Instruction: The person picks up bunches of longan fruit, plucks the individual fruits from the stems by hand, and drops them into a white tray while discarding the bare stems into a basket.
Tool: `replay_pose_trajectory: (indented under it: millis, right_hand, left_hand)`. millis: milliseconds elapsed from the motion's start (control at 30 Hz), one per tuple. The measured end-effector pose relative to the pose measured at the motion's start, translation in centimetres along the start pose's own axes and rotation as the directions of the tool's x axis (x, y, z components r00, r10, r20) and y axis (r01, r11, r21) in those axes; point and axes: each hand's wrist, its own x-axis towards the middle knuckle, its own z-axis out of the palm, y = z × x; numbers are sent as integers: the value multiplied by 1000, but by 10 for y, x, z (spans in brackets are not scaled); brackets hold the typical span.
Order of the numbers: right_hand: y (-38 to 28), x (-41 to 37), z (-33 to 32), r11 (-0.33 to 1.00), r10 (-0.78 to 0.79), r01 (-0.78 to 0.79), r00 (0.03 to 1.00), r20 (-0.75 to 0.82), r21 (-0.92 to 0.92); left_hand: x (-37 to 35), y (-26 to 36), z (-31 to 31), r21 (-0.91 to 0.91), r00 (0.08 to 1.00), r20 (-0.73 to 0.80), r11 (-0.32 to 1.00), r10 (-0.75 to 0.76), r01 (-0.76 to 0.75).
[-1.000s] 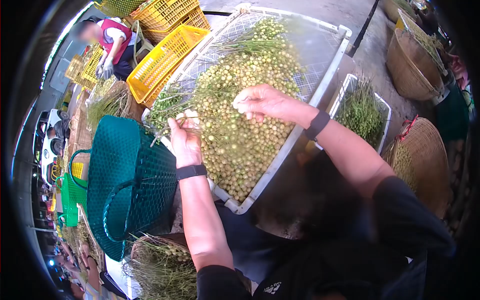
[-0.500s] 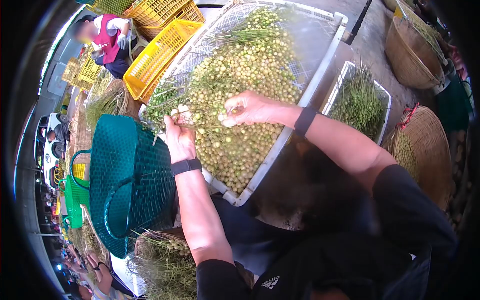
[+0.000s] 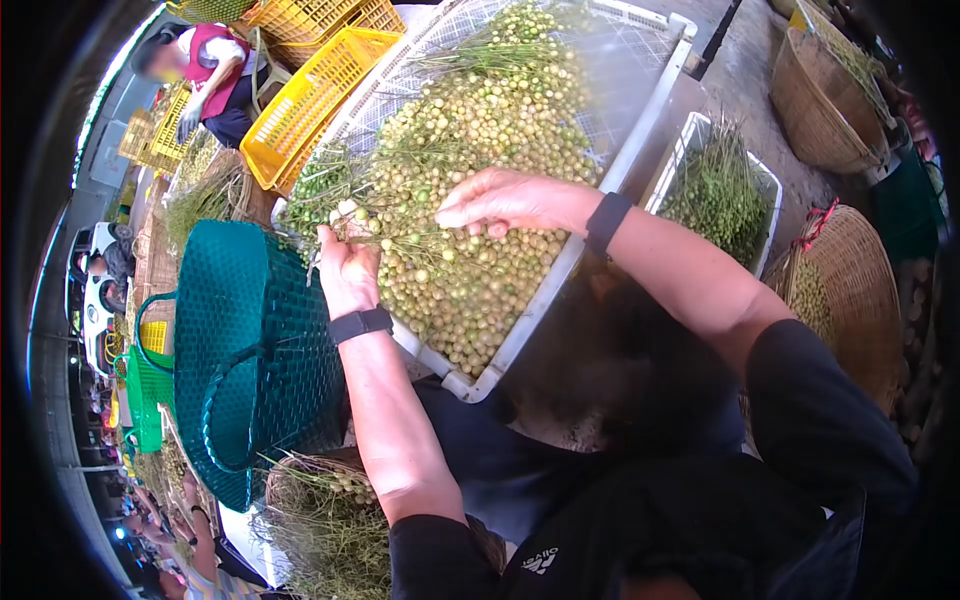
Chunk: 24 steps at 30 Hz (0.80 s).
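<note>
A large white plastic tray (image 3: 655,112) in front of me holds a heap of small round yellow-green fruits (image 3: 490,125), some still on thin green stems. At the tray's left side my left hand (image 3: 350,265) is closed around a fruit sprig (image 3: 405,243), its stems reaching out toward the right. Just right of that sprig, above the heap, my right hand (image 3: 515,203) has its fingers curled and pressed together. Whatever lies between those fingertips is too small or hidden to name.
A teal woven basket (image 3: 225,340) stands left of the tray, with stemmy bunches (image 3: 330,530) below it. Yellow crates (image 3: 310,105) are at upper left, near a person in a red vest (image 3: 215,60). At right are a white bin (image 3: 765,185) of stems and wicker baskets (image 3: 865,290).
My left hand has shifted slightly left and down with the sprig. My right hand has turned, its fingers now curled downward. The person in the vest has lowered a gloved hand.
</note>
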Motion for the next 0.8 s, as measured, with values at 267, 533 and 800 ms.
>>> replay_pose_trajectory:
  millis: [267, 533, 800]
  right_hand:
    - [1, -6, 1, 992, 35, -26, 997, 69, -124]
    - [-6, -16, 3, 993, 34, -36, 999, 21, 115]
    - [0, -7, 13, 971, 124, -161, 971, 204, 178]
  left_hand:
    - [7, 6, -25, 606, 920, 379, 724, 100, -328]
    - [2, 14, -16, -356, 871, 425, 839, -247, 411]
    - [-11, 2, -4, -327, 833, 481, 825, -274, 460]
